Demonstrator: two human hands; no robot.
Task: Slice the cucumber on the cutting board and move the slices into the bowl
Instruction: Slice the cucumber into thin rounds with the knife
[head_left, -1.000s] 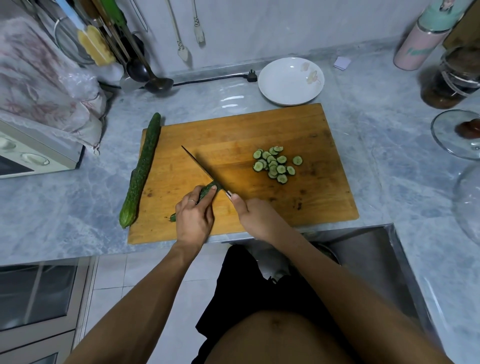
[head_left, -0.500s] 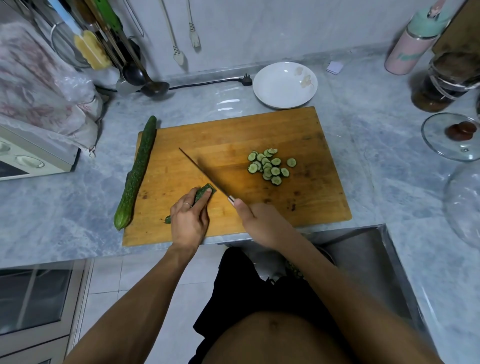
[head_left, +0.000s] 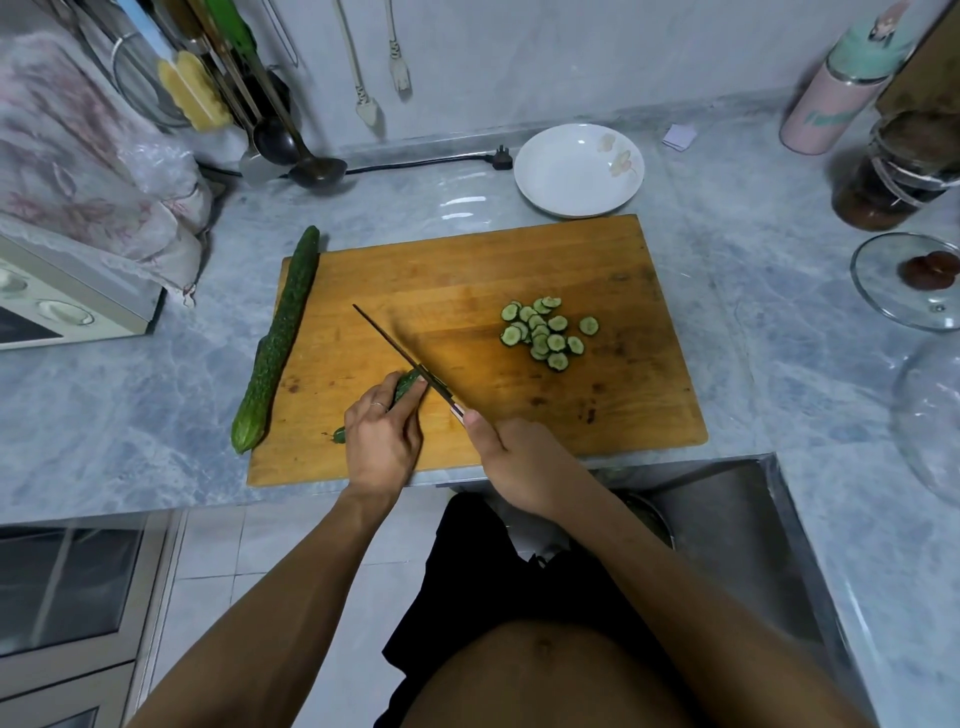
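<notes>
Hands (head_left: 382, 447), knife (head_left: 400, 353), cucumber (head_left: 408, 387), board (head_left: 467, 270)

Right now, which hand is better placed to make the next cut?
Right hand: it already grips the knife, blade against the cucumber piece, which the left hand holds steady.

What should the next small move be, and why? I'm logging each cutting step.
Probably press the knife down for another slice: the left hand pins the cucumber piece with the blade at its exposed end, and the bowl holds no slices yet.
</notes>
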